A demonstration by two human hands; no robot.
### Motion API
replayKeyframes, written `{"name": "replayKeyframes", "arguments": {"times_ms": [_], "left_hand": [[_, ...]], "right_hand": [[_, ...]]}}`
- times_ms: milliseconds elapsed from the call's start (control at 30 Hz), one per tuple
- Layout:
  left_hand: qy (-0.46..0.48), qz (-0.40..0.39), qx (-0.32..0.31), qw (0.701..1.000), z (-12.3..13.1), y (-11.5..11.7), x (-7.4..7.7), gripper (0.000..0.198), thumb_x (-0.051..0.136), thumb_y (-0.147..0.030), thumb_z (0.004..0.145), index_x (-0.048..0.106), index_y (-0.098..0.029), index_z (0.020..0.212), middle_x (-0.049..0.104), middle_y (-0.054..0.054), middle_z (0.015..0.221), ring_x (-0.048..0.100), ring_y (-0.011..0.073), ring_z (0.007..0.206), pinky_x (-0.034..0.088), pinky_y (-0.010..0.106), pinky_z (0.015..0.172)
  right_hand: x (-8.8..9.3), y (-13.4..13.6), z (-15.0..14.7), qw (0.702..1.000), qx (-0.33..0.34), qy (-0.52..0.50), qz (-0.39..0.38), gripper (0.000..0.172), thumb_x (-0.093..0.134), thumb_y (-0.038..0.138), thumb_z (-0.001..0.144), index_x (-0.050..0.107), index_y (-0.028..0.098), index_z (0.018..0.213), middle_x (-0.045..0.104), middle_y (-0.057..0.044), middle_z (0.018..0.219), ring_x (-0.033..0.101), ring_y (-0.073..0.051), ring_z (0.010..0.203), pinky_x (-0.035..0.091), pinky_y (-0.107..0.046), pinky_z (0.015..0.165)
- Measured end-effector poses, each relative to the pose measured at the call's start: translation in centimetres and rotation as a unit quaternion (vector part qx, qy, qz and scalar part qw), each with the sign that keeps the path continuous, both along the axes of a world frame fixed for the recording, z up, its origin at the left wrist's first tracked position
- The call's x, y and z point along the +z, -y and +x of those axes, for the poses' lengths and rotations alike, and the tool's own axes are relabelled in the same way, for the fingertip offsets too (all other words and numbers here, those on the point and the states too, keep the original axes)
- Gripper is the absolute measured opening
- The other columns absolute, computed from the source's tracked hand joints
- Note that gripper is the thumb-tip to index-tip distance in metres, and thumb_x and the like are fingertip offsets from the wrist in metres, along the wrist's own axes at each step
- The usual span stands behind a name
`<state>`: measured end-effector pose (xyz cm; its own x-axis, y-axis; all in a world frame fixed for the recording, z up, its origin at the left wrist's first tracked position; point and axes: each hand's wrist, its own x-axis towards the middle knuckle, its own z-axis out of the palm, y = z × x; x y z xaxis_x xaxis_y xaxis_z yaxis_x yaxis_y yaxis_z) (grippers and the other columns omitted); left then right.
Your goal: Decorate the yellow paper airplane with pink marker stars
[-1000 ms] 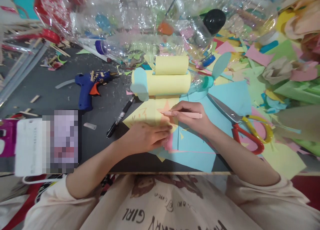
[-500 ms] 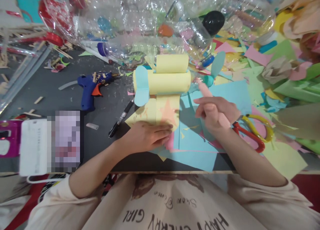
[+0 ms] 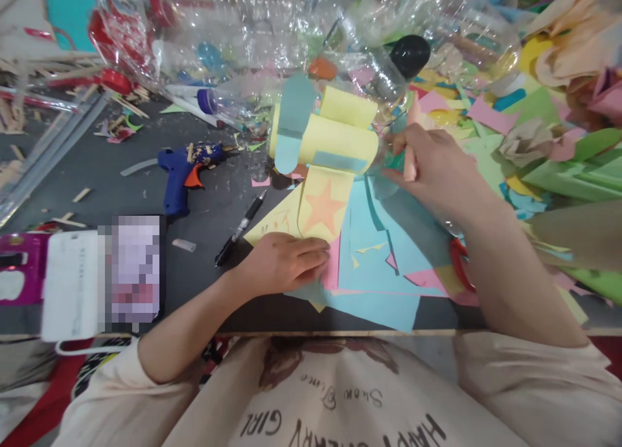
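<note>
A toy airplane made from a plastic bottle [image 3: 335, 138] wrapped in yellow paper lies in front of me, slightly tilted, with a blue tail strip [image 3: 294, 120] across its left end. My right hand [image 3: 427, 159] closes around the bottle's clear neck at the right end, where some green shows between the fingers. A yellow paper wing [image 3: 311, 194] bearing an orange star [image 3: 324, 206] extends toward me. My left hand [image 3: 294, 262] rests on the wing's near end with its fingers stretched out.
A blue glue gun [image 3: 177, 175] and a black pen [image 3: 240, 229] lie left. Red-handled scissors [image 3: 459, 259] are partly under my right forearm. Blue paper sheets [image 3: 383, 252] cover the table before me. Clear plastic bottles [image 3: 243, 42] pile up behind; paper scraps [image 3: 515, 116] heap at right.
My right hand has moved up and away from me and closed on the bottle's neck. The airplane has turned and tilted, its tail strip shifting right and away. My left hand has barely moved.
</note>
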<state>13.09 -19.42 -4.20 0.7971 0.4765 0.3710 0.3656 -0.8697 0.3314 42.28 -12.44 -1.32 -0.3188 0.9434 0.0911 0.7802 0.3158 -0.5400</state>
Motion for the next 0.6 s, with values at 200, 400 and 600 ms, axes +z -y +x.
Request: {"name": "replayKeyframes", "arguments": {"times_ms": [200,400,600], "left_hand": [[0.015,-0.003,-0.013,1.000,0.1,0.1,0.1,0.028,0.044,-0.023,0.101,0.068,-0.019,0.090,0.077,-0.001,0.089,0.066,0.0081,0.062,0.048,0.022,0.057],[0.093,-0.055,-0.092,0.990,-0.2,0.7,0.3,0.021,0.046,-0.019,0.094,0.065,-0.018,0.085,0.076,0.001,0.083,0.067,0.0088,0.065,0.051,0.021,0.056],[-0.009,-0.096,-0.025,0.995,-0.2,0.5,0.1,0.032,0.040,-0.026,0.101,0.055,-0.018,0.128,0.076,0.003,0.097,0.070,0.0122,0.079,0.055,0.024,0.067]], "right_hand": [[-0.2,1.5,-0.5,0.997,0.025,-0.059,0.033,0.027,0.076,0.035,0.079,0.050,0.027,0.082,0.067,-0.003,0.084,0.063,-0.023,0.081,0.048,-0.038,0.073],[-2.1,5.0,-2.9,0.992,-0.044,-0.114,0.040,0.025,0.069,0.038,0.083,0.049,0.026,0.091,0.068,-0.003,0.089,0.066,-0.022,0.079,0.050,-0.034,0.066],[-3.3,7.8,-4.4,0.985,-0.077,-0.104,0.115,0.020,0.065,0.035,0.087,0.047,0.027,0.088,0.066,-0.001,0.081,0.064,-0.020,0.072,0.050,-0.033,0.064]]}}
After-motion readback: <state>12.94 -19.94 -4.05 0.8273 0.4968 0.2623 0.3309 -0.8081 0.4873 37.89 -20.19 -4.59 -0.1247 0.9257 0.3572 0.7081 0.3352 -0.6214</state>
